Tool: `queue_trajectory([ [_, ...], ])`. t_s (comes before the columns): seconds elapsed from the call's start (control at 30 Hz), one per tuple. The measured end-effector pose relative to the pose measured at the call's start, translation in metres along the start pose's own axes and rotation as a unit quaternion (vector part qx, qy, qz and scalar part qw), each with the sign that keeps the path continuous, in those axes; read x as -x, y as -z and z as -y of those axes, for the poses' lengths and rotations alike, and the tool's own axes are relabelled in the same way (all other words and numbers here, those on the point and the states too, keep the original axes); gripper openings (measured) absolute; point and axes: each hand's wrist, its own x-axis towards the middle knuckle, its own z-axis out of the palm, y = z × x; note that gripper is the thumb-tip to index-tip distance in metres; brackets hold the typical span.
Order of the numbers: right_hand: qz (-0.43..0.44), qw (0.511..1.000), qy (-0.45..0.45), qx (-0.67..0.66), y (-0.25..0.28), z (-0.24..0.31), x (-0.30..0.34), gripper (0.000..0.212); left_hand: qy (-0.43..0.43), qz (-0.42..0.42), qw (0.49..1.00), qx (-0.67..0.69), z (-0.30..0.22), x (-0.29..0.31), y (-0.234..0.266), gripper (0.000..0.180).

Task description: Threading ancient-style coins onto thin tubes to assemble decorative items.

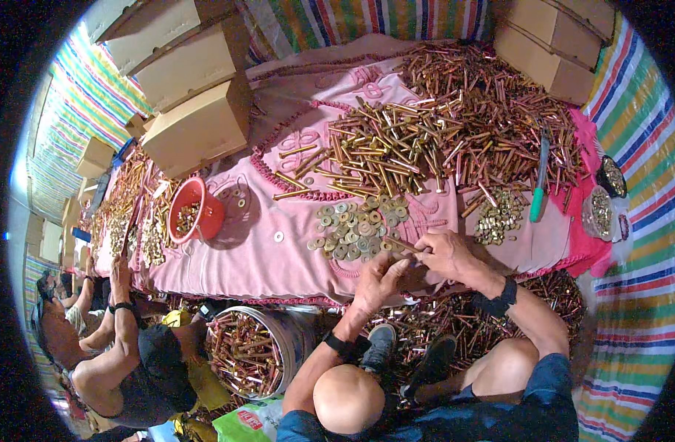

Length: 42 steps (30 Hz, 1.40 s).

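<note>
My right hand (449,255) is closed around one end of a bolt (401,244), whose shaft points left over the washers. Just below and left of it, my left hand (381,280) has its fingers bent together near the bolt; what they hold, if anything, is hidden. A spread of flat round washers (352,225) lies on the pink cloth beyond my hands. To the right sits a small heap of nuts (499,215). Farther back is a large pile of brass-coloured and reddish bolts (455,125).
A green-handled tool (537,202) lies by the bolts. A red bucket (208,219) of small parts stands left, below cardboard boxes (197,132). A bucket (282,339) of bolts stands on the floor. Another person (120,346) works at far left. Striped sheeting (639,221) hangs right.
</note>
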Motion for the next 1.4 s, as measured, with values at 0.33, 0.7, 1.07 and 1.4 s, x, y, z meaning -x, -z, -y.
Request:
queue_trajectory([
  [0.33, -0.006, 0.998, 0.036, -0.05, -0.013, 0.012, -0.001, 0.024, 0.0, -0.048, 0.998, 0.033, -0.006, 0.005, 0.004, 0.023],
  [0.7, -0.128, 0.988, 0.082, 0.026, -0.037, 0.0, -0.03, 0.018, -0.152, -0.178, 0.967, -0.099, -0.008, 0.002, 0.0, 0.018],
  [1.07, -0.069, 0.898, -0.162, -0.403, 0.017, 0.02, -0.017, 0.019, -0.204, -0.118, 0.945, -0.227, 0.009, -0.018, -0.003, 0.019],
  [1.4, -0.037, 0.927, -0.077, -0.366, -0.007, 0.048, -0.026, 0.018, -0.207, -0.095, 0.958, -0.176, 0.031, -0.016, -0.003, 0.014],
])
